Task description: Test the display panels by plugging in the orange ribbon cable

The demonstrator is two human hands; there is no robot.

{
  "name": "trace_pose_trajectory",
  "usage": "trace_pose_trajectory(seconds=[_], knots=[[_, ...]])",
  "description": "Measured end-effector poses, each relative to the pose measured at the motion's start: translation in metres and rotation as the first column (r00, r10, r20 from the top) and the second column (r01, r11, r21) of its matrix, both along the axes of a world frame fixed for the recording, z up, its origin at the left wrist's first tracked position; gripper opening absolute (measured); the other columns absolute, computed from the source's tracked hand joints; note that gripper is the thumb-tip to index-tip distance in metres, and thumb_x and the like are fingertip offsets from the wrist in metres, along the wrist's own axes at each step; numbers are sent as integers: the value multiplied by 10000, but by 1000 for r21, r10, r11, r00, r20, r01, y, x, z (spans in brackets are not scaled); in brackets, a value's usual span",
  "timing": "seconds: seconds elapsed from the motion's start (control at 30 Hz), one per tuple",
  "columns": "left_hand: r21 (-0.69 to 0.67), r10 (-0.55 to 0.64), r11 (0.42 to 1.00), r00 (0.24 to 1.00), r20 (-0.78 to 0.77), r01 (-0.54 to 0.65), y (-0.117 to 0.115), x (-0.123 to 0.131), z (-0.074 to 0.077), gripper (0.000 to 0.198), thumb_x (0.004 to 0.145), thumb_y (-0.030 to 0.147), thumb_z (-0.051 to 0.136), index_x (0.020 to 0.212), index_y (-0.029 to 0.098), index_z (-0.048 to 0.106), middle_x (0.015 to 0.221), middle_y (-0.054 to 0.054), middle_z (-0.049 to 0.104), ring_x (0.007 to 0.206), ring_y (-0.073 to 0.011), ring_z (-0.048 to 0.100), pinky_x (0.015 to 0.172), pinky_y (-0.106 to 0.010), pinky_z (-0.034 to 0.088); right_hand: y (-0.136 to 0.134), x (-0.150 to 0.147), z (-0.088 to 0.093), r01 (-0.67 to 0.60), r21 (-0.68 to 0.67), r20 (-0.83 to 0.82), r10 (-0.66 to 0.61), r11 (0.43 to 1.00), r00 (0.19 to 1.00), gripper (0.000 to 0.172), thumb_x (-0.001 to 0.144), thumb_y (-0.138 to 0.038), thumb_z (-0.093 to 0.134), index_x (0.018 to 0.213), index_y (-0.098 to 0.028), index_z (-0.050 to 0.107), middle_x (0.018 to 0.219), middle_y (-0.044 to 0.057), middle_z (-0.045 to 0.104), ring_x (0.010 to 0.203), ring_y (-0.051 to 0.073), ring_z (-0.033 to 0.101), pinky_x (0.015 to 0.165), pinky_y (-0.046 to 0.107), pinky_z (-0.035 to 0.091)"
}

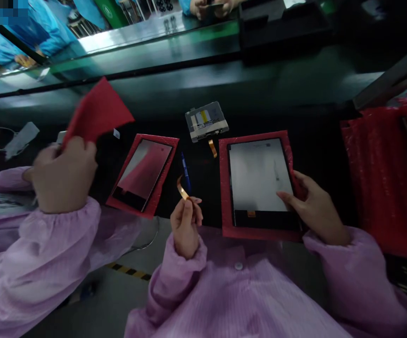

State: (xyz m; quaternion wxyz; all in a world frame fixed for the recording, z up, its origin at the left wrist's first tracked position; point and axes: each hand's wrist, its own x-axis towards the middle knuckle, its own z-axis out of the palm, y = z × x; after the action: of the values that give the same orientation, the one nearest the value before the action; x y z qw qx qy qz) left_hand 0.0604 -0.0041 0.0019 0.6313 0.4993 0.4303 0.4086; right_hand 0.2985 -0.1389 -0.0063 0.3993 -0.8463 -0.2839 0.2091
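Observation:
My left hand [186,224] pinches a curved, copper-coloured flex cable [181,188] upright between thumb and fingers. On my right side, a flat display panel [257,176] with a pale face and a black lower band lies on a red bubble-wrap sleeve [227,202]. My right hand [314,206] grips its right edge, thumb on the face and fingers at the red sleeve. A small orange tab [251,214] shows on the black band. Just beyond my left hand lies a blue pen [185,171], and another flex cable [212,148] rests near the panel.
A clear plastic box [207,121] with small parts stands beyond the pen. To the left, a second panel [145,171] lies on red wrap, beside a co-worker's hand [65,176] lifting a red sheet [99,110]. Stacked red sleeves [386,173] fill the right side.

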Motion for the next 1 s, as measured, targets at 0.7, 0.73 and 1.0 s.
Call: trace_pose_trajectory(seconds=[0.7,0.73,1.0], knots=[[590,-95,517,727,-680,620,-44,29,-34,227,907,245,539,1107,192,632,1032,-95,587,933,-190,519,840,-341,465,39,-17,4,-456,209,-377,502,865,779,212,811,-381,629,886,-182,622,868,21,670,803,148,634,741,278,522],[605,-76,487,721,-689,629,-45,29,-36,218,904,229,539,1092,198,646,1033,-94,585,920,-188,511,829,-339,463,36,-17,3,-458,198,-348,499,867,794,206,813,-382,626,874,-185,627,870,22,671,812,155,638,753,288,524],[625,-43,442,711,-702,644,-46,30,-38,211,884,161,541,1044,199,673,1033,-93,590,912,-190,488,799,-332,452,29,-24,2,-482,182,-267,515,857,815,168,859,-336,587,892,-186,656,906,28,678,828,163,637,751,296,510]])
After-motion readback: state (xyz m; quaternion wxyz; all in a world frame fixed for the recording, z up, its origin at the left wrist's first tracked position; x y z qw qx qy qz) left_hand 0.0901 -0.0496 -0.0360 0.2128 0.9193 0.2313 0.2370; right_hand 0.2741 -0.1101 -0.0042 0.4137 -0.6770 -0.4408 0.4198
